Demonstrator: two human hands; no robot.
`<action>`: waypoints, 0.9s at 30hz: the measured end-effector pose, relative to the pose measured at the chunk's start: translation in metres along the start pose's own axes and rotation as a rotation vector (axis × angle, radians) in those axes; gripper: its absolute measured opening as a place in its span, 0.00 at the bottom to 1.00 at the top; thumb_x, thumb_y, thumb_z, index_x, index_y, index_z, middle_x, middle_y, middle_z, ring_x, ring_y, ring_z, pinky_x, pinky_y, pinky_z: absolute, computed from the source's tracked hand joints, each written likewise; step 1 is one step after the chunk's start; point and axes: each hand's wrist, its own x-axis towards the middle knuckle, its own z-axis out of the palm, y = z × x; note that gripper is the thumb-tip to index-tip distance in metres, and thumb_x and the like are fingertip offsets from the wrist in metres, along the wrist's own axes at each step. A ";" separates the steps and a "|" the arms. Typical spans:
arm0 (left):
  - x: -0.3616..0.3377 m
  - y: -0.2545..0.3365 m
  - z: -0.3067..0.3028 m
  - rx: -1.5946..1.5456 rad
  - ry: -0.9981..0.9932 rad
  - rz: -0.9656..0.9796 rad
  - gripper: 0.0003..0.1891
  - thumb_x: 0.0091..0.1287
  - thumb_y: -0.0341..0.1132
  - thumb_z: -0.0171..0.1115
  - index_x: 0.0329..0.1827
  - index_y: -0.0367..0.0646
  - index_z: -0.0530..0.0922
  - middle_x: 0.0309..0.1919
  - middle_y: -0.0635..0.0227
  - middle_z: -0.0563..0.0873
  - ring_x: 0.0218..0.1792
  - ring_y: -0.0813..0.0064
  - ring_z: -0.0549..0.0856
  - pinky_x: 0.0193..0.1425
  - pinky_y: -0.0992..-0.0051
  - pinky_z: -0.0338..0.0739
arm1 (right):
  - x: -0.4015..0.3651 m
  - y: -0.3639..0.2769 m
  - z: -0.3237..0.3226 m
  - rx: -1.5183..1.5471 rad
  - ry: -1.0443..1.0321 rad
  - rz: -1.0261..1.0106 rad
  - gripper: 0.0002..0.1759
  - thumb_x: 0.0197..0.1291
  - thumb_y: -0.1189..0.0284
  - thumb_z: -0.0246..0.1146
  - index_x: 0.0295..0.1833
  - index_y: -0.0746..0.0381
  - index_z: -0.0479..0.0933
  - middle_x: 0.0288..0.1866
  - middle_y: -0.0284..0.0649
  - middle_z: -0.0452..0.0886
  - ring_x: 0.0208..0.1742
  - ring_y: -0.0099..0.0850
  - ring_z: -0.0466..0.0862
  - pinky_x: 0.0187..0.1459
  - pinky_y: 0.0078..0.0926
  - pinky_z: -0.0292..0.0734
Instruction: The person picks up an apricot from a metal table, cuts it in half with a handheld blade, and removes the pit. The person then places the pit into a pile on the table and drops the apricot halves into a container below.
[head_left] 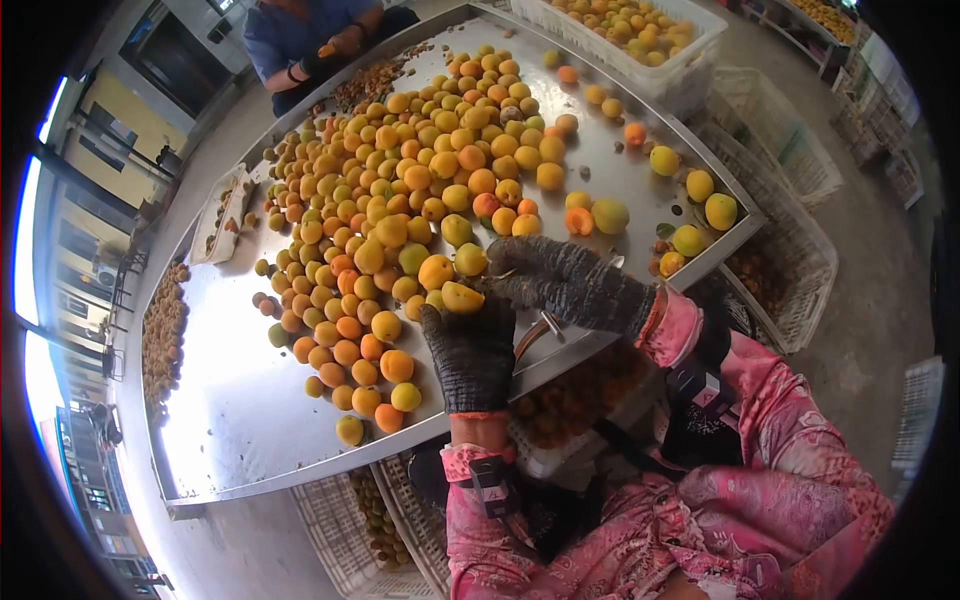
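My left hand (470, 350), in a dark knit glove, is closed on a yellow apricot (462, 297) at the near side of the fruit heap. A dark line or gap shows along the apricot's top. My right hand (575, 283), gloved the same way, is beside it with curled fingers close to the left hand. Whatever sits between the right fingers is hidden. Below the hands, near the table edge, is a short shiny metal piece (545, 327) that I cannot identify. A large heap of apricots (400, 170) spreads out beyond both hands.
The metal table (230, 420) has a raised rim. Pits (165, 330) lie along its left side, near a white tray (230, 215). A white crate of apricots (640, 45) stands at the far edge. Crates (790, 280) are on the floor. Another person (310, 45) works opposite.
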 end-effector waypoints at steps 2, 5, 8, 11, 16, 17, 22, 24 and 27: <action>-0.001 0.002 0.002 0.008 0.032 0.008 0.25 0.65 0.56 0.48 0.53 0.44 0.71 0.45 0.64 0.79 0.48 0.65 0.78 0.52 0.67 0.73 | -0.002 0.002 -0.018 -0.379 0.021 -0.149 0.20 0.57 0.75 0.62 0.56 0.65 0.70 0.51 0.41 0.76 0.52 0.27 0.76 0.53 0.24 0.72; -0.005 0.007 0.002 -0.044 0.078 0.000 0.24 0.65 0.55 0.50 0.53 0.45 0.71 0.44 0.64 0.78 0.45 0.66 0.79 0.46 0.70 0.75 | -0.009 0.007 -0.036 -0.850 0.037 -0.286 0.15 0.56 0.74 0.62 0.50 0.62 0.74 0.44 0.42 0.79 0.46 0.34 0.80 0.49 0.30 0.73; -0.006 0.009 0.001 0.073 0.109 0.004 0.24 0.65 0.54 0.50 0.52 0.44 0.71 0.41 0.65 0.79 0.42 0.68 0.79 0.42 0.72 0.75 | -0.006 0.009 -0.033 -1.522 -0.375 0.129 0.12 0.53 0.68 0.56 0.44 0.53 0.77 0.43 0.44 0.79 0.45 0.40 0.80 0.46 0.43 0.73; -0.010 0.008 -0.002 0.020 0.049 -0.029 0.23 0.66 0.55 0.48 0.52 0.46 0.71 0.40 0.66 0.79 0.36 0.69 0.79 0.34 0.74 0.74 | -0.007 0.018 -0.028 -1.537 -0.338 -0.005 0.11 0.53 0.68 0.56 0.42 0.54 0.77 0.41 0.43 0.79 0.46 0.41 0.79 0.46 0.43 0.72; -0.016 0.005 0.010 0.208 0.053 0.027 0.22 0.66 0.56 0.46 0.53 0.52 0.70 0.41 0.65 0.79 0.29 0.75 0.76 0.27 0.80 0.69 | -0.002 0.015 -0.013 -1.637 -0.369 0.162 0.12 0.53 0.67 0.56 0.43 0.55 0.77 0.41 0.44 0.79 0.45 0.42 0.79 0.47 0.42 0.72; -0.017 0.004 0.015 0.222 0.152 0.056 0.21 0.68 0.55 0.43 0.54 0.51 0.68 0.40 0.68 0.78 0.26 0.74 0.76 0.25 0.79 0.68 | -0.001 0.014 -0.014 -1.623 -0.381 0.215 0.12 0.52 0.66 0.57 0.43 0.55 0.77 0.41 0.44 0.79 0.46 0.41 0.79 0.47 0.41 0.72; -0.021 0.000 0.016 0.716 0.014 0.344 0.22 0.69 0.53 0.43 0.57 0.48 0.67 0.40 0.67 0.78 0.27 0.79 0.74 0.27 0.81 0.69 | -0.003 0.019 -0.023 -1.544 -0.268 0.278 0.16 0.46 0.64 0.63 0.42 0.56 0.77 0.42 0.42 0.78 0.45 0.40 0.79 0.47 0.40 0.73; -0.022 0.002 0.017 0.286 0.058 0.133 0.23 0.70 0.52 0.42 0.59 0.45 0.67 0.39 0.64 0.78 0.28 0.82 0.73 0.29 0.81 0.71 | -0.001 0.009 -0.026 -1.501 -0.278 0.308 0.15 0.46 0.64 0.63 0.41 0.56 0.77 0.42 0.42 0.78 0.45 0.39 0.79 0.46 0.40 0.73; -0.017 0.008 0.000 0.301 0.003 0.076 0.25 0.69 0.54 0.42 0.59 0.45 0.67 0.37 0.66 0.77 0.25 0.83 0.72 0.26 0.83 0.70 | -0.002 0.015 -0.042 -1.395 -0.229 0.215 0.14 0.45 0.65 0.64 0.38 0.57 0.78 0.39 0.43 0.79 0.42 0.41 0.80 0.44 0.39 0.74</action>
